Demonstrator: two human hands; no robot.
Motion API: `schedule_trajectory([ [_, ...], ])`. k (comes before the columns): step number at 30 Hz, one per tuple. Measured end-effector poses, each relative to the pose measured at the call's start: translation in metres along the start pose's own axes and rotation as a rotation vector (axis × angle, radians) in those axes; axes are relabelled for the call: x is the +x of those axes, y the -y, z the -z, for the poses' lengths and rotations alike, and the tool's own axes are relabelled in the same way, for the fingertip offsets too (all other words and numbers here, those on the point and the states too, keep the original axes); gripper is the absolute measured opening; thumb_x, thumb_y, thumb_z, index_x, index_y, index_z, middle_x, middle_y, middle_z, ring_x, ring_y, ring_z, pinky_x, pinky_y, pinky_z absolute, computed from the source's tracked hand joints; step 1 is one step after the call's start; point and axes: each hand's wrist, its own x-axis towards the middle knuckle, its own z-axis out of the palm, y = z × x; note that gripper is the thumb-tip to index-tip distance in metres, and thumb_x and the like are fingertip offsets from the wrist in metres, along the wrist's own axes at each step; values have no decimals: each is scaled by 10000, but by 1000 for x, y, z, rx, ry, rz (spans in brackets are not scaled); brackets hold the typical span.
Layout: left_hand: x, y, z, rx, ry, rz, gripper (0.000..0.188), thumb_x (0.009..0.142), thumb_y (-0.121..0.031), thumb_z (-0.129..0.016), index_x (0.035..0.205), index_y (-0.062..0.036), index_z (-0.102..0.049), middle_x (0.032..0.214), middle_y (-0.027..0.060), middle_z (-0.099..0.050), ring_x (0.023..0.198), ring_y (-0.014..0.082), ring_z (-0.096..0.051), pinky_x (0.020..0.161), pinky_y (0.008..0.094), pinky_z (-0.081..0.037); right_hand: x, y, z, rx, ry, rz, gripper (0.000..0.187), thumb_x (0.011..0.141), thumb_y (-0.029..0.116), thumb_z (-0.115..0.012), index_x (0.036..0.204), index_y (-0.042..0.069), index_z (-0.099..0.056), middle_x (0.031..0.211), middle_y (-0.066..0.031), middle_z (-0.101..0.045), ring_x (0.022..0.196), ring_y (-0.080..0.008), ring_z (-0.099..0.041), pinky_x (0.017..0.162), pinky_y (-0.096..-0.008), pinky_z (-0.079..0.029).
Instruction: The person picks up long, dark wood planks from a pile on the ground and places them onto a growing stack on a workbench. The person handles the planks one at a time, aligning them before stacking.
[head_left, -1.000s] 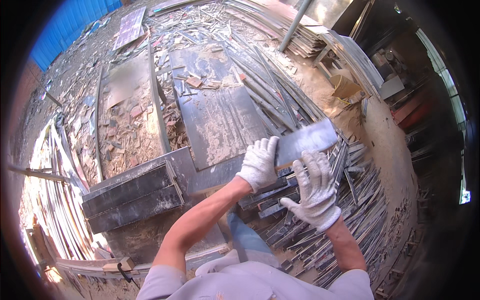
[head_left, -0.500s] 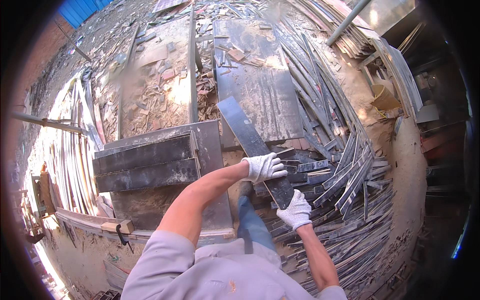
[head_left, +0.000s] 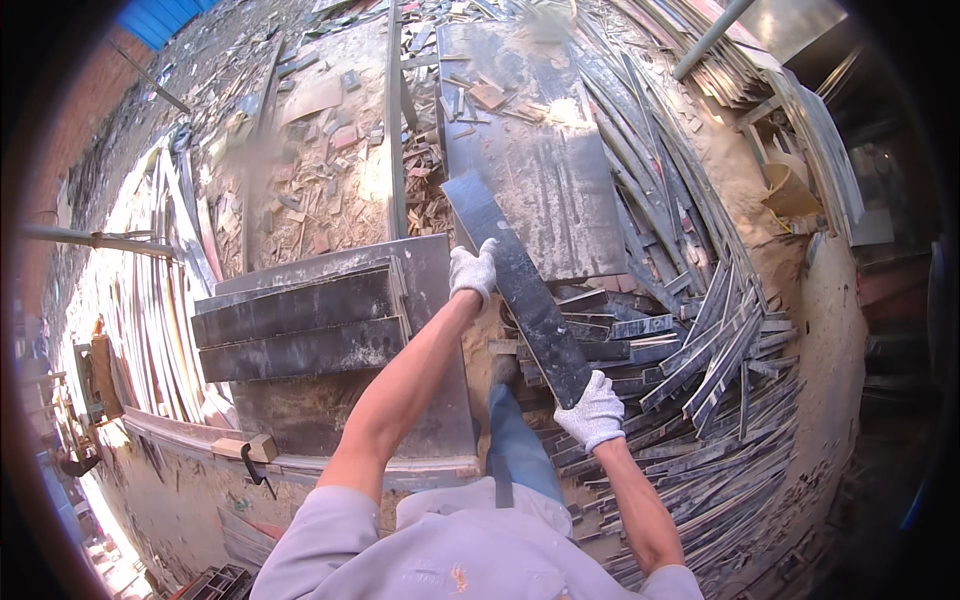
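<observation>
A long dark plank [head_left: 520, 295] lies slantwise in front of me, its far end over a large dark panel [head_left: 560, 200]. My right hand [head_left: 593, 412], in a white knit glove, is closed on the plank's near right end. My left hand [head_left: 473, 272], gloved the same way, is at the plank's left edge, about a third of the way down. Its thumb and fingers are apart; whether it touches the edge I cannot tell. To its left, two dark planks [head_left: 300, 325] lie side by side on a dark sheet [head_left: 425, 380].
Heaped dark strips [head_left: 690, 480] cover the ground at my right. Pale strips [head_left: 165, 320] lean at the left near a metal pole [head_left: 100, 238]. A wooden beam with a clamp [head_left: 252, 462] runs along the near edge. Wood scraps [head_left: 320, 190] litter the far side; a yellowish bucket [head_left: 790, 190] lies right.
My left hand has come off the top of the plank and moved left and away from me to its left edge. My right hand stays on the near end; the plank has barely shifted.
</observation>
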Motion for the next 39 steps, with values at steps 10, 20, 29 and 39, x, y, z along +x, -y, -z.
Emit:
schedule_trajectory([
  [10,69,2,-33,-214,124,177,640,1001,-486,-705,1281,89,-704,1194,182,-759,1006,268,-686,895,447,-531,12,10,5,-3,-19,-6,901,739,447,-832,1389,-19,-416,1253,-297,-607,1103,-476,-680,951,-560,-576],
  [20,97,12,-35,-153,147,111,692,956,-524,-714,1267,94,-715,1207,266,-765,1104,362,-744,940,468,-556,14,22,8,-3,-10,-10,913,696,396,-837,1360,-44,-392,1201,-307,-599,1050,-469,-687,896,-556,-592],
  [29,89,-9,-28,46,190,15,690,996,-532,-653,1241,110,-716,1211,289,-759,1147,380,-738,936,471,-551,19,27,7,3,-7,-31,906,688,399,-836,1340,-43,-389,1173,-313,-604,1022,-480,-691,884,-561,-592],
  [39,89,-14,-17,62,171,5,694,998,-541,-620,1238,103,-716,1214,298,-751,1151,367,-735,921,458,-549,22,38,0,44,-9,-33,849,708,379,-817,1319,-32,-395,1174,-320,-598,1033,-492,-685,893,-572,-586],
])
